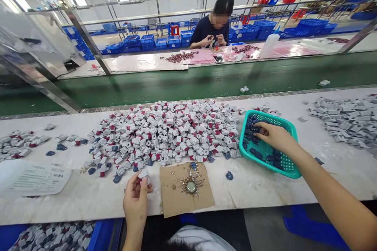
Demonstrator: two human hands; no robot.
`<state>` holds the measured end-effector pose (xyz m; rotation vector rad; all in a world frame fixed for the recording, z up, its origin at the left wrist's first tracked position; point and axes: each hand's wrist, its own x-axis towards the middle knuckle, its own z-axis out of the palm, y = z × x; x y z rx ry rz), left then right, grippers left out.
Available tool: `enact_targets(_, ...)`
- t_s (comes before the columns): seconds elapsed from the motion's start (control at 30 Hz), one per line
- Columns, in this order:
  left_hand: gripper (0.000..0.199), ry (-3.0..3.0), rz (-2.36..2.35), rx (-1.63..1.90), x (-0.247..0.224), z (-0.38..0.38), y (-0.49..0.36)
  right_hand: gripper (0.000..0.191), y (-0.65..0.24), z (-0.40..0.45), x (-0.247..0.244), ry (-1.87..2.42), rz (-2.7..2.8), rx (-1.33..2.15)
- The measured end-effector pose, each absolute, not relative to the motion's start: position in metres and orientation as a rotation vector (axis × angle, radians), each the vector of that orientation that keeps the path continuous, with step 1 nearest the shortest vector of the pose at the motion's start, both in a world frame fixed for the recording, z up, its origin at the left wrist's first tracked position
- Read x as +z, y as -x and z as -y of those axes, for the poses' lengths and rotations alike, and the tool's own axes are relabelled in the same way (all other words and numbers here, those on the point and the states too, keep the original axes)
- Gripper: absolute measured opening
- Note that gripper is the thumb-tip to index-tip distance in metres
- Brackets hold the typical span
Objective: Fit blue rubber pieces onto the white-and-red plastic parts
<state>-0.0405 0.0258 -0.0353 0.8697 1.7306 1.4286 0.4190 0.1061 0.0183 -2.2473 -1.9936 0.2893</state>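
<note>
Left hand [136, 200] is closed on a small white-and-red part [144, 175], pinched between thumb and fingertips just above the near edge of the counter [250, 190]; right hand [275, 136] lies open with its fingers extended, reaching into a teal plastic basket [266, 117] and resting on the dark blue pieces [249, 133] inside; the basket sits on the counter just beside a wide heap of white-and-red parts [165, 133], with loose dark blue pieces scattered along its near edge; a cardboard sheet [185, 190] lies between the hands, carrying a small round mirror [191, 186] ringed by gold-coloured bits; a printed paper [35, 178] lies at the far left; a heap of grey parts [344, 119] spreads along the right; below the left forearm, a blue crate [103, 235] holds more parts; beyond a green conveyor belt [176, 82], a co-worker [212, 27] sits at a facing counter, both hands raised together over something small; a white plastic bottle [269, 45] stands there, and stacked blue crates [147, 41] fill the floor behind.
</note>
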Motion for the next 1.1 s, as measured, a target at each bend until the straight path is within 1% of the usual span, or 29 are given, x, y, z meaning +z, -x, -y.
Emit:
enact_targets(0.2, 0.045, -0.985, -1.692, 1.425, -0.033, -0.019, 0.038, 0.01, -0.415, -0.109, 0.011, 2.409, 2.059, 0.33)
enact_targets(0.37, 0.041, -1.029, -1.671, 1.417, -0.031, -0.017, 0.035, 0.023, -0.428, -0.108, 0.011, 2.506, 1.998, 0.455)
enact_targets(0.47, 0.039, -1.04, -1.631, 1.416, -0.033, -0.017, 0.037, 0.024, -0.426, -0.102, 0.02, 2.517, 1.909, 0.46)
enact_targets(0.53, 0.038, -1.04, -1.603, 1.416, -0.034, -0.017, 0.037, 0.021, -0.415, -0.095, 0.028, 2.514, 1.746, 0.479)
enact_targets(0.6, 0.038, -1.03, -1.594, 1.419, -0.033, -0.016, 0.037, 0.02, -0.396, -0.087, 0.036, 2.398, 1.572, 0.561)
enact_targets(0.63, 0.038, -1.023, -1.596, 1.42, -0.033, -0.016, 0.037, 0.025, -0.383, -0.082, 0.04, 2.286, 1.526, 0.625)
enact_targets(0.73, 0.037, -0.998, -1.603, 1.421, -0.028, -0.012, 0.033, 0.051, -0.338, -0.065, 0.048, 1.874, 1.587, 0.933)
enact_targets(0.77, 0.037, -0.987, -1.598, 1.419, -0.025, -0.01, 0.032, 0.054, -0.321, -0.059, 0.049, 1.757, 1.636, 1.068)
enact_targets(0.8, 0.037, -0.977, -1.588, 1.415, -0.023, -0.007, 0.03, 0.051, -0.304, -0.053, 0.049, 1.66, 1.685, 1.205)
enact_targets(0.87, 0.035, -0.96, -1.56, 1.404, -0.02, -0.002, 0.026, 0.038, -0.271, -0.042, 0.046, 1.518, 1.786, 1.393)
enact_targets(0.93, 0.035, -0.952, -1.524, 1.388, -0.018, 0.002, 0.023, 0.031, -0.242, -0.034, 0.041, 1.426, 1.928, 1.361)
enact_targets(1.03, 0.035, -0.93, -1.47, 1.368, -0.018, 0.007, 0.02, 0.025, -0.215, -0.028, 0.029, 1.325, 2.151, 1.098)
enact_targets(1.1, 0.035, -0.913, -1.442, 1.35, -0.018, 0.01, 0.019, 0.02, -0.207, -0.027, 0.022, 1.305, 2.253, 0.983)
